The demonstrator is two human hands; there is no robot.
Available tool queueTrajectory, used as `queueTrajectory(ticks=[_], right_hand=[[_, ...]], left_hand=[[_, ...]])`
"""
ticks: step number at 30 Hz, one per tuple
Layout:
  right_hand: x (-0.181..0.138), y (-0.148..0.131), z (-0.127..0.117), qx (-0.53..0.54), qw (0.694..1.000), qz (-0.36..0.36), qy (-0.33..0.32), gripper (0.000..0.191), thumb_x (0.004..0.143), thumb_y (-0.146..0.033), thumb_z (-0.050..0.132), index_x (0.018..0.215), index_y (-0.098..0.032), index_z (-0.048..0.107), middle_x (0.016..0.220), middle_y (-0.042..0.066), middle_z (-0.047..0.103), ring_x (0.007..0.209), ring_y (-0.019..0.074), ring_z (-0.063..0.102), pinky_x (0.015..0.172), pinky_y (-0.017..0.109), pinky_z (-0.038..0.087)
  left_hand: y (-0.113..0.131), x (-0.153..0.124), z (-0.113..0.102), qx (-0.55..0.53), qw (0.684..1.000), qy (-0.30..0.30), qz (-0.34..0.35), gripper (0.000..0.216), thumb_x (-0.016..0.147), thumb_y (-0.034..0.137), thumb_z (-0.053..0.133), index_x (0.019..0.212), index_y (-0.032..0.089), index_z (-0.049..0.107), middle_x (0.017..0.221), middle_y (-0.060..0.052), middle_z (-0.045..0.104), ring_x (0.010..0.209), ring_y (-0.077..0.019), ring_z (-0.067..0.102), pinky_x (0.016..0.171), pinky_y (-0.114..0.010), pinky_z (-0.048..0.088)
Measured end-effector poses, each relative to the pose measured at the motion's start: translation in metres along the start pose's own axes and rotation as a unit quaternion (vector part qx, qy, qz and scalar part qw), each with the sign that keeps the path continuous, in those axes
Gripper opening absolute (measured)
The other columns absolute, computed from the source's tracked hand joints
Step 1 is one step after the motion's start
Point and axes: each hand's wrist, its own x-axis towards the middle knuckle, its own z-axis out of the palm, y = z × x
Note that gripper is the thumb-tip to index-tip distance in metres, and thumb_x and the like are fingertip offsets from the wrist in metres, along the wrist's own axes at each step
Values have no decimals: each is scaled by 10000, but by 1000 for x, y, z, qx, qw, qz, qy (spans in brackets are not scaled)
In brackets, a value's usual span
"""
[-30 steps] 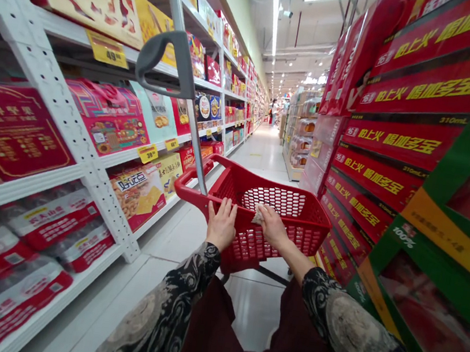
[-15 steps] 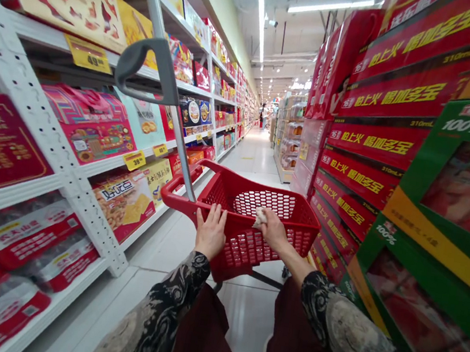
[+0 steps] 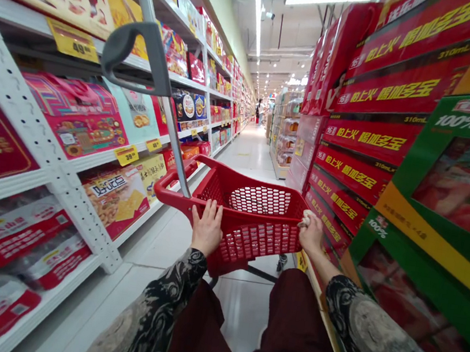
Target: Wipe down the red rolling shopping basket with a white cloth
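A red plastic shopping basket on wheels (image 3: 267, 238) stands in front of my knees, its side wall pierced with slots. On its near rim, left of the middle, my left hand (image 3: 206, 231) lies with straight fingers. My right hand (image 3: 312, 237) is at the rim's right corner, fingers closed round a crumpled white cloth or tissue (image 3: 306, 217) pressed against the rim. From the basket's left end rises a metal pole with a grey handle (image 3: 160, 63), which neither hand touches. Only the far inner wall of the basket shows; its floor is hidden.
White shelves (image 3: 55, 174) with boxed snacks and yellow price tags line the left side. Stacked red drink cartons (image 3: 363, 136) and green boxes (image 3: 434, 186) stand close on the right. The tiled aisle (image 3: 250, 149) runs ahead, with a person (image 3: 258, 111) far off.
My right hand has slid the white cloth rightward along the near rim to the corner. My left hand stays on the rim. The view has shifted slightly.
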Motion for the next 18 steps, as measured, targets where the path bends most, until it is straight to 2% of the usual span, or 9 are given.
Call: queueTrajectory(ticks=[3,5,8,9,14,18], right_hand=[[-18,-26,11,-29,999,-26,14,495,693,-171,458,1181,-117,518,1265,192,427,1166,326,396,950,511,342],[-28,-44,15,-36,996,-76,7,507,693,-163,483,1200,-150,508,1317,164,398,1218,330,339,973,529,309],[-34,-67,17,-19,982,-182,-49,464,727,-160,482,1188,-195,526,1324,110,427,1231,277,345,997,465,311],[-33,-72,17,-11,979,-194,-65,431,748,-172,477,1174,-199,539,1309,105,451,1210,262,376,987,441,328],[-25,-86,18,10,989,-130,-67,326,801,-203,461,1104,-212,581,1142,94,581,1024,232,523,887,409,403],[-37,-124,30,85,966,-219,-110,367,781,-142,450,1123,-206,569,1189,95,557,1095,223,504,941,402,398]], left_hand=[[0,1,1,8,1000,-3,-4,621,682,165,453,1301,116,434,1416,-169,354,1339,-310,241,1055,-634,67],[-1,2,1,10,1000,-6,-5,622,681,163,452,1301,117,435,1416,-169,354,1339,-313,240,1052,-637,66],[-2,3,1,10,1000,-8,-5,623,680,159,450,1302,121,435,1415,-168,355,1338,-307,243,1052,-638,62],[-2,3,1,10,1000,-8,-6,625,679,160,451,1302,124,434,1415,-166,356,1339,-304,244,1053,-636,61],[3,2,0,3,1000,-12,-2,630,672,161,457,1300,120,438,1422,-165,344,1341,-301,239,1058,-629,72],[11,2,0,-17,1000,-5,-2,604,696,179,461,1296,113,440,1425,-170,336,1341,-301,239,1063,-615,103]])
